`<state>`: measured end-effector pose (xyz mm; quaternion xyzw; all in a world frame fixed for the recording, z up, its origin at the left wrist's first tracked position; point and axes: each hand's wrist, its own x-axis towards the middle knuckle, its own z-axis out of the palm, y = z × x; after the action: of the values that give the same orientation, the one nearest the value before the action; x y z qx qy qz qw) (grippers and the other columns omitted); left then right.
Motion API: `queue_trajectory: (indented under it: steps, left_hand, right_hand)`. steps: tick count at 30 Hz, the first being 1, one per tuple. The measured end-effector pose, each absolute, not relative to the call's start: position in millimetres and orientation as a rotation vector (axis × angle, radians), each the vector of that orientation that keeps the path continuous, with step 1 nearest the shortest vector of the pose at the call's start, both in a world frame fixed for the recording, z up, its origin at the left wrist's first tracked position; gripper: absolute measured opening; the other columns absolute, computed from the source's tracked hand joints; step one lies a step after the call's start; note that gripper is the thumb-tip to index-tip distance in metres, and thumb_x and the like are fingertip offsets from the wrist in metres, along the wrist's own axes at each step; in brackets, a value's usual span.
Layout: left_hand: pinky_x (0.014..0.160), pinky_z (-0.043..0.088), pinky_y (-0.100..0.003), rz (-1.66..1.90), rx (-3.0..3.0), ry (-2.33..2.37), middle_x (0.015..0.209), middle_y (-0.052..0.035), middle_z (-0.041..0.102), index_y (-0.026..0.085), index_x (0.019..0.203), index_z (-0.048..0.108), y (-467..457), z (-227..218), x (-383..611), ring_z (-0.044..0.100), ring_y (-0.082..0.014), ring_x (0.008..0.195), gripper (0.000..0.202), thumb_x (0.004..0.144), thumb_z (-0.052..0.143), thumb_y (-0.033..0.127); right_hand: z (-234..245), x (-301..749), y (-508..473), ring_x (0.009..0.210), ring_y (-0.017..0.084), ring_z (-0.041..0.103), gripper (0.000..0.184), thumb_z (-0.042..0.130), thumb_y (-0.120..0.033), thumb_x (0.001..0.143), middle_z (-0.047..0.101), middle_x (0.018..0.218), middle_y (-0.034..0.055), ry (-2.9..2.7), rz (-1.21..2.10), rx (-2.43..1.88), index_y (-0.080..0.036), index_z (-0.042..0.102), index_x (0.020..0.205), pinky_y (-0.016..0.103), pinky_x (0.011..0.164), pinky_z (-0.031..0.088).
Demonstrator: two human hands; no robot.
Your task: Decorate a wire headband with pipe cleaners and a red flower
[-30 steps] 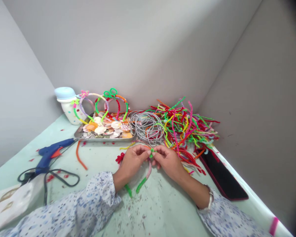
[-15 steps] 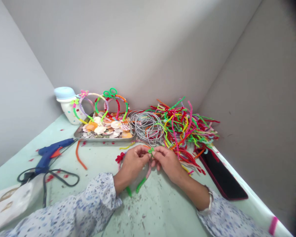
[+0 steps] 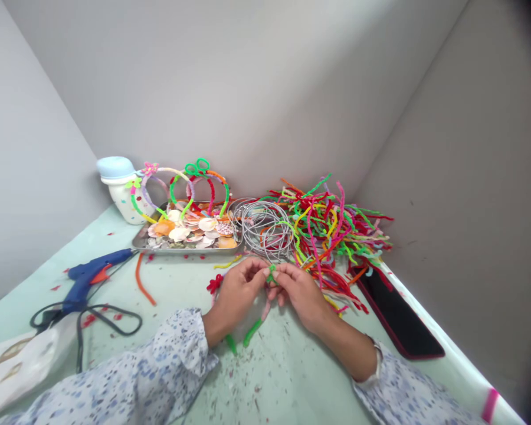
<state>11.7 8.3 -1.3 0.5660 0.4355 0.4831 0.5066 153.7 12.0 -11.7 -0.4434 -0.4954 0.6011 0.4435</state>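
My left hand (image 3: 236, 293) and my right hand (image 3: 300, 291) meet at the middle of the pale green table (image 3: 274, 378). Both pinch a small green pipe-cleaner piece (image 3: 271, 273) at the top of a curved headband (image 3: 255, 329) wrapped in pink and green fuzz. The band's lower ends hang down between my wrists. A red pipe-cleaner flower (image 3: 214, 285) lies just left of my left hand.
A metal tray of seashells (image 3: 190, 231) holds finished headbands (image 3: 194, 180). Bare wire headbands (image 3: 265, 227) and a heap of coloured pipe cleaners (image 3: 336, 227) lie behind. A blue glue gun (image 3: 86, 277) with cord lies left, a phone (image 3: 396, 319) right, a white jar (image 3: 121, 189) at back left.
My fingers have shifted slightly on the green piece, twisting it at the band's top. My hands stay in the same place.
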Motion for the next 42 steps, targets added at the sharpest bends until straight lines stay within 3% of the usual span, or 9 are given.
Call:
queue_trajectory:
  steps: [7,21,31,42]
  left_hand:
    - [0.058,0.041,-0.022,1.168,1.36,1.094,0.06,0.0013,0.058,0.015,0.072,0.058,9.0,-3.1,12.5,0.053,-0.0107,0.057,0.015,0.082,0.056,0.025]
    - [0.036,0.038,-0.02,1.168,1.239,0.99,0.051,0.0033,0.054,0.016,0.07,0.052,2.0,-3.0,19.9,0.051,-0.01,0.037,0.017,0.082,0.054,0.028]
    - [0.039,0.038,-0.018,1.219,1.151,1.001,0.049,0.005,0.051,0.016,0.067,0.05,1.1,1.9,23.4,0.05,-0.0082,0.04,0.017,0.08,0.056,0.027]
    - [0.041,0.039,-0.019,1.204,1.15,1.017,0.054,0.0039,0.053,0.016,0.072,0.053,4.0,-5.7,21.4,0.049,-0.0081,0.042,0.018,0.079,0.058,0.032]
  right_hand:
    - [-9.8,151.4,9.3,0.042,0.008,0.051,0.016,0.053,-0.032,0.082,0.063,0.055,-0.0014,-1.315,1.391,-1.162,-0.017,0.054,0.077,0.019,0.043,0.037]
    - [-10.5,143.0,6.8,0.039,0.008,0.049,0.016,0.048,-0.032,0.083,0.057,0.052,-0.0046,-1.261,1.392,-1.145,-0.019,0.048,0.073,0.018,0.038,0.041]
    - [-9.9,141.2,7.0,0.039,0.012,0.05,0.017,0.054,-0.035,0.079,0.058,0.055,-0.004,-1.194,1.496,-1.06,-0.019,0.05,0.076,0.027,0.034,0.051]
    - [-14.9,136.2,5.5,0.036,0.011,0.05,0.016,0.052,-0.035,0.079,0.058,0.055,-0.0043,-1.19,1.454,-1.105,-0.019,0.051,0.079,0.025,0.032,0.048]
